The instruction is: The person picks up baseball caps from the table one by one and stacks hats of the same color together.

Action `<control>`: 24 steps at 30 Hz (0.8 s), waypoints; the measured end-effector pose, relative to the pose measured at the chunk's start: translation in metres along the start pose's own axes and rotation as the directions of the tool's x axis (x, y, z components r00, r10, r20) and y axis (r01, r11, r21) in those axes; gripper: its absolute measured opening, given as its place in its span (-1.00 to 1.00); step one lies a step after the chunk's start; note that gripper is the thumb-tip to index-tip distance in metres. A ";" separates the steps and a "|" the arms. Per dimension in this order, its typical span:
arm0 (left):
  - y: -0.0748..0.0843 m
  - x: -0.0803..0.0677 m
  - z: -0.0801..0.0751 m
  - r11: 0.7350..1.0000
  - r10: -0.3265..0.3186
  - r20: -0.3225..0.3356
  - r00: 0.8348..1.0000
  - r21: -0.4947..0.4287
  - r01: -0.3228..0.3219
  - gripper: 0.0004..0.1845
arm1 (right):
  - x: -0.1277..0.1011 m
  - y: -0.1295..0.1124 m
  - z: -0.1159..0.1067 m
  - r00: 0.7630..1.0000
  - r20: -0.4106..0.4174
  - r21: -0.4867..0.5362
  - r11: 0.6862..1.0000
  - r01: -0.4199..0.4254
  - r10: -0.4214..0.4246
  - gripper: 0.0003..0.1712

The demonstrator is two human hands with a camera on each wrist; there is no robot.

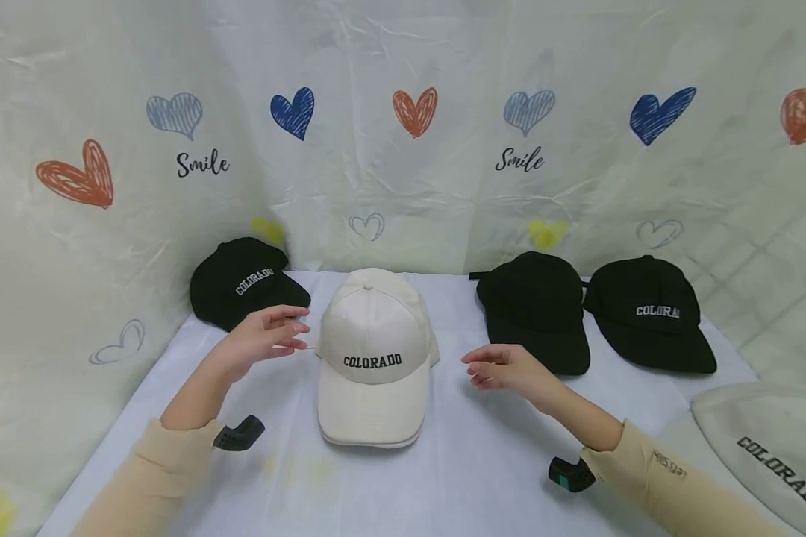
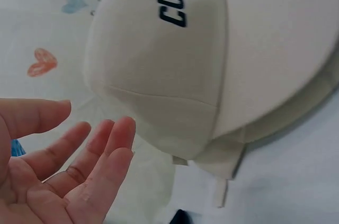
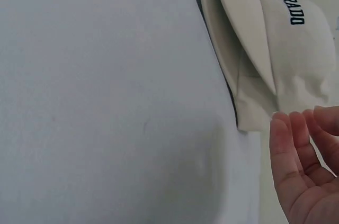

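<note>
A cream baseball cap [image 1: 374, 321] with COLORADO across its front sits mid-table, brim toward me. Under its brim a second cream brim [image 2: 296, 121] shows in the left wrist view, as of two caps stacked. My left hand [image 1: 269, 339] hovers left of the cap, its fingers loosely bent and holding nothing. On the other side my right hand [image 1: 504, 371] is held in the air, fingers relaxed, a gap between it and the cap. The right wrist view has the fingertips [image 3: 282, 128] overlapping the cap's lower edge.
One black cap [image 1: 238, 283] lies at the back left, behind my left hand. Two more, a plain-looking black cap [image 1: 532, 306] and a lettered black cap [image 1: 645, 321], lie at the back right. Another cream cap [image 1: 772, 440] is at the right edge. A printed curtain [image 1: 457, 201] hangs behind.
</note>
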State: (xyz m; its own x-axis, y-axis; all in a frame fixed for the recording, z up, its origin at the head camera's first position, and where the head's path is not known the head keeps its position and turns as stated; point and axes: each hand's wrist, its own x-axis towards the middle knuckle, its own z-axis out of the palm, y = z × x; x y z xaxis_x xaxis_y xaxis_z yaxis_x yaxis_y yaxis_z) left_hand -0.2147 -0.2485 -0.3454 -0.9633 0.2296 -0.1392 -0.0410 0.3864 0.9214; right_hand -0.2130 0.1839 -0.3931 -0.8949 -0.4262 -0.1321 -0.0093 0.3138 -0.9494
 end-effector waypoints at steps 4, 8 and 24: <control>0.022 0.002 -0.003 0.998 0.069 -0.021 0.997 -0.005 -0.069 -0.51 | -0.011 -0.006 -0.011 0.998 -0.030 -0.082 0.995 0.061 -0.063 -0.60; 0.039 0.009 0.003 0.995 0.103 -0.043 0.994 -0.011 -0.103 -0.54 | -0.022 -0.011 -0.020 0.991 -0.054 -0.172 0.979 0.110 -0.121 -0.63; 0.096 0.019 0.070 0.956 0.251 -0.093 0.963 -0.132 -0.262 -0.65 | -0.076 -0.030 -0.058 0.976 -0.147 -0.374 0.922 0.095 -0.161 -0.70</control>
State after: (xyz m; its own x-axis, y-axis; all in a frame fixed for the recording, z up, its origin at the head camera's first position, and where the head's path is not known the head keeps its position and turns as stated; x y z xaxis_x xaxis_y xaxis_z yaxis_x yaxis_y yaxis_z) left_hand -0.2185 -0.1449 -0.2852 -0.9631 0.2350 0.1312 0.1782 0.1917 0.9651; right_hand -0.1701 0.2559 -0.3379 -0.9376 -0.3414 0.0657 -0.2609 0.5662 -0.7819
